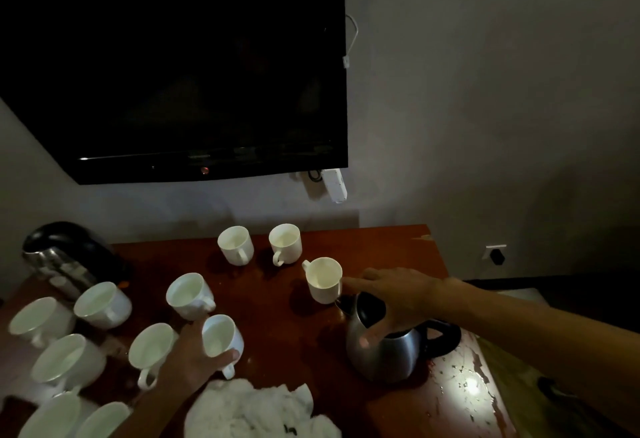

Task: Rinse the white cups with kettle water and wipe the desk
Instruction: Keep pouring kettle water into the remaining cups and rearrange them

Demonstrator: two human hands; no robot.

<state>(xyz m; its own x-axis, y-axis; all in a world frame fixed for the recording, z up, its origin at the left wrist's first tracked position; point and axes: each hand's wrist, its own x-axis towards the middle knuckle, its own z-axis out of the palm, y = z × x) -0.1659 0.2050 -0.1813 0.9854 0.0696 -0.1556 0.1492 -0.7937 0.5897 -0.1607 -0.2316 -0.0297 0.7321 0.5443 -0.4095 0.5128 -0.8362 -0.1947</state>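
On counter (270,299) | left hand (187,361) fingers curl round white cup (221,335) | right hand (394,294) fingers spread, relaxed over steel kettle (384,351), fingertip touching another cup (323,280) | crumpled cloth (256,410) just below left fingers

cups (189,295) left on desk (277,327), kettle (388,351) right, cloth (256,410) in front

Left hand (194,356) gripping white cup (221,337), right hand (391,299) over kettle (388,351)

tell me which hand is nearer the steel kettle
Right. The right hand rests on top of the steel kettle, fingers spread over its lid. The left hand is off to the kettle's left, gripping a white cup.
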